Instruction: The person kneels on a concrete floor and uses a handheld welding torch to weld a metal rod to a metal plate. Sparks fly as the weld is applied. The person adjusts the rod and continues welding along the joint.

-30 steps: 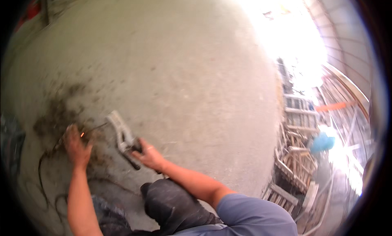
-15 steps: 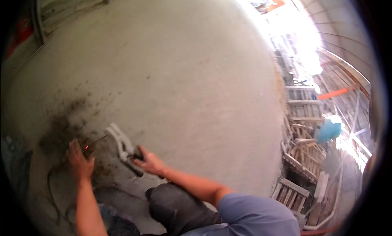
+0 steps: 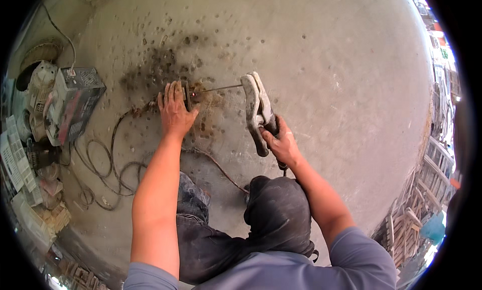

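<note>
My right hand (image 3: 284,143) is wrapped round the dark handle of a welding electrode holder (image 3: 257,107), whose pale, worn jaws point away from me. From the jaws a thin welding rod (image 3: 221,89) runs left. Its far end meets a small dark metal piece (image 3: 188,95), where a red spot glows. My left hand (image 3: 176,112) steadies that piece, thumb at its near end and fingers along its left side. Part of the piece is hidden behind the fingers. Dark scorch marks (image 3: 160,64) spread over the concrete around it.
A grey vented metal box (image 3: 75,104) stands at the left with a cable rising from it. Loops of dark cable (image 3: 118,174) lie on the floor (image 3: 341,99) left of my knees. Pale slatted pieces (image 3: 20,159) pile up at the far left. Wooden frames (image 3: 411,225) stack along the right edge.
The view has swung left and down, bringing the box and cable loops in. My hands keep hold of the metal piece and the electrode holder; the red glow stays at the rod's end.
</note>
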Motion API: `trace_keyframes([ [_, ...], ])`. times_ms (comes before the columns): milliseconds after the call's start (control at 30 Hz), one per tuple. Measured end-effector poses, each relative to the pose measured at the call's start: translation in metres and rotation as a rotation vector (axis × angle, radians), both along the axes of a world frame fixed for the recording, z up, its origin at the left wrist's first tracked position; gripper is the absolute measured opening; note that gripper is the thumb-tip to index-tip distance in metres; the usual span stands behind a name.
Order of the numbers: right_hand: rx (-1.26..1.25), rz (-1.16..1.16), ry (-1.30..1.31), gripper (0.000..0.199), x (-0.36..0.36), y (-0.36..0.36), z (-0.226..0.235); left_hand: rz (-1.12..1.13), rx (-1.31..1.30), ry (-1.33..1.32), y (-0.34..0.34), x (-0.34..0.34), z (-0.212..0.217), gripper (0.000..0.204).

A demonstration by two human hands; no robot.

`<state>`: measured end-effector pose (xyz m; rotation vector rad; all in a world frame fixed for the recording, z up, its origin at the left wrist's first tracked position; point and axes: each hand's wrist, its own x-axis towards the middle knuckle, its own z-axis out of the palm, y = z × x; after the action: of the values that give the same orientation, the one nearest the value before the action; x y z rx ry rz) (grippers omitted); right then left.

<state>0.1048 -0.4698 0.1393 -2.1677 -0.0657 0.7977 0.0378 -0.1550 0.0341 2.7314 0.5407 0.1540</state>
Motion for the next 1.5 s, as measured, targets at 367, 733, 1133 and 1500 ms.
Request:
trace_keyframes([
  [367, 0.023, -0.004, -0.011, 0.061, 0.001, 0.007, 0.008, -0.012, 0.025, 0.054, 0.002, 0.006, 0.007, 0.089],
  [733, 0.045, 0.011, -0.097, 0.064, -0.003, 0.002, 0.003, -0.029, 0.060, 0.061, 0.001, 0.005, 0.000, 0.095],
  [1133, 0.029, 0.019, -0.103, 0.067, -0.002, -0.001, -0.001, -0.017, 0.035, 0.100, 0.000, 0.006, 0.005, 0.096],
  [1500, 0.002, 0.018, -0.094, 0.065, -0.002, 0.001, 0.004, -0.051, 0.017, 0.170, -0.007, 0.009, 0.014, 0.096],
])
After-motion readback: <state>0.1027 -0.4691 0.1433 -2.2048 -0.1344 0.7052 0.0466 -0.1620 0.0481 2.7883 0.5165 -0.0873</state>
